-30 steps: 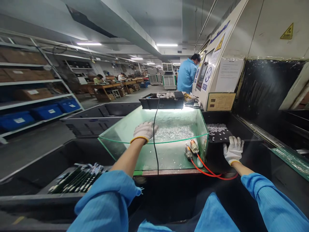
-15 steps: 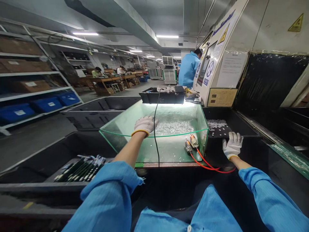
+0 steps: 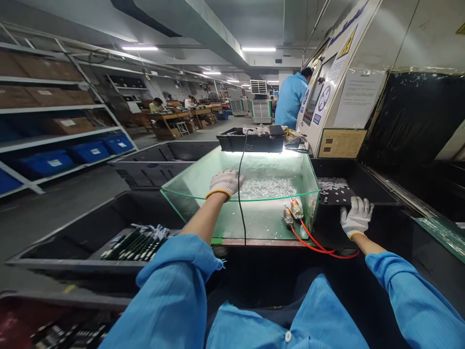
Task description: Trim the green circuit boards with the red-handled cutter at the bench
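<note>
My left hand (image 3: 225, 184), in a white knit glove with a yellow cuff, reaches over the front edge of a glass tank (image 3: 192, 213). Its fingers are stretched forward, the tips partly hidden; nothing shows in them. Close by hangs a black cable (image 3: 240, 208). Small shiny pieces (image 3: 271, 188) lie spread inside the tank. My right hand (image 3: 358, 216), gloved alike, rests with fingers apart on the near rim of a black bin (image 3: 381, 196). White chips (image 3: 332, 185) are scattered in that bin. Two air-gun-like tools (image 3: 292, 213) with red hoses lie at the tank's right front.
A black tray (image 3: 250, 139) with a light beneath spans the tank's back. At left, a dark bin (image 3: 65, 264) holds a row of thin dark green pieces (image 3: 136, 245). A co-worker in blue (image 3: 290, 99) stands by a large machine (image 3: 348, 82). Shelves (image 3: 58, 106) line the far left.
The whole view has turned slightly left, so everything sits farther right in the picture. Both hands keep about the same places at the tank and the bin rim.
</note>
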Demonstrator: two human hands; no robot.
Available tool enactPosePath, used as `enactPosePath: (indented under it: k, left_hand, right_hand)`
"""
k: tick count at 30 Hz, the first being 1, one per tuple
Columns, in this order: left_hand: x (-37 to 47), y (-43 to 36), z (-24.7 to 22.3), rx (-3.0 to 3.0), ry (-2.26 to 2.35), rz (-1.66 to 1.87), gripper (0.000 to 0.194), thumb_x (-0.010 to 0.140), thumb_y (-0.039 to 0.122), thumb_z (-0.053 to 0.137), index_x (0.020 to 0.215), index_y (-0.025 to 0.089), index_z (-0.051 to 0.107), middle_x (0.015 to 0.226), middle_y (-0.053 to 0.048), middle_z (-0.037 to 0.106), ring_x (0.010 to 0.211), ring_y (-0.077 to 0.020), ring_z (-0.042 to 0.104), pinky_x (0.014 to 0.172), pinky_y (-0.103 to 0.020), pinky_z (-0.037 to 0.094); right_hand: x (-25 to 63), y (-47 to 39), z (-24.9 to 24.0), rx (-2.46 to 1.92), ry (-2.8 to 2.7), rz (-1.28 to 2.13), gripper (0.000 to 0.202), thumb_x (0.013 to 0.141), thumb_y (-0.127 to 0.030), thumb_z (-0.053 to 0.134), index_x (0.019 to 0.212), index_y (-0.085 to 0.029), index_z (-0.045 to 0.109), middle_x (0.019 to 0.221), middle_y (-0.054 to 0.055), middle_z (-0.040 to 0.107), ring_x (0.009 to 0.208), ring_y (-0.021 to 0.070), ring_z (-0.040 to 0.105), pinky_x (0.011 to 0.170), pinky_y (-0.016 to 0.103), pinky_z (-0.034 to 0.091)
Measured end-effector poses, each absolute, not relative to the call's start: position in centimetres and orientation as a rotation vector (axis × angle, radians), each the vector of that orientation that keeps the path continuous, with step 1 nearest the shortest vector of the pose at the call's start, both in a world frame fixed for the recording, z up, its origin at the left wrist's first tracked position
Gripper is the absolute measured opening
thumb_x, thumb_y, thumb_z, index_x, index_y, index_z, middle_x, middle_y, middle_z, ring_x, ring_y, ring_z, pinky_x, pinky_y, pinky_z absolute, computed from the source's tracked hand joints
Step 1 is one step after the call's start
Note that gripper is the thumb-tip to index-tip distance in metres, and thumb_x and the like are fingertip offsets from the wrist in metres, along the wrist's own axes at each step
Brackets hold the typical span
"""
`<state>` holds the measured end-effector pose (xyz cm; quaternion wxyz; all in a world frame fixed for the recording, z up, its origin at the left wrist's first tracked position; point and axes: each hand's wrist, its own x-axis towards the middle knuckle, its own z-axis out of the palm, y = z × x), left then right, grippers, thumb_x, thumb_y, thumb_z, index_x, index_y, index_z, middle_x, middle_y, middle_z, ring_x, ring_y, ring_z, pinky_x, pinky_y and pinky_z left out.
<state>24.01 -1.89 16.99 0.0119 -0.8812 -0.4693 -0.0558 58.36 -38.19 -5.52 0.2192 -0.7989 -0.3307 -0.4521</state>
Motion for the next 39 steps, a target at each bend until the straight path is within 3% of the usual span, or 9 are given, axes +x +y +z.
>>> enactPosePath:
  k: [8, 39]
  left_hand:
    - [24.07, -2.46, 17.70, -2.783, -1.440, -0.183, 0.067, 0.101, 0.057, 0.031, 0.150, 0.018, 0.055, 0.156, -0.015, 0.053, 0.138, -0.0370, 0.053, 0.114, -0.051, 0.044]
    - [24.03, -1.79, 17.12, -2.766, -1.442, -0.172, 0.070, 0.101, 0.059, 0.027, 0.153, 0.021, 0.053, 0.159, -0.012, 0.051, 0.140, -0.0346, 0.051, 0.116, -0.049, 0.041]
  right_hand:
    - [58.37, -38.19, -5.24, -2.240, -0.915, -1.265, 0.063, 0.097, -0.043, 0.050, 0.147, -0.004, 0.045, 0.145, 0.023, 0.051, 0.144, 0.0408, 0.031, 0.121, 0.069, 0.023]
    - [58.22, -38.22, -5.52, -2.250, -0.907, -1.209, 0.065, 0.094, -0.041, 0.050, 0.148, -0.006, 0.042, 0.146, 0.024, 0.049, 0.145, 0.0445, 0.030, 0.116, 0.074, 0.022]
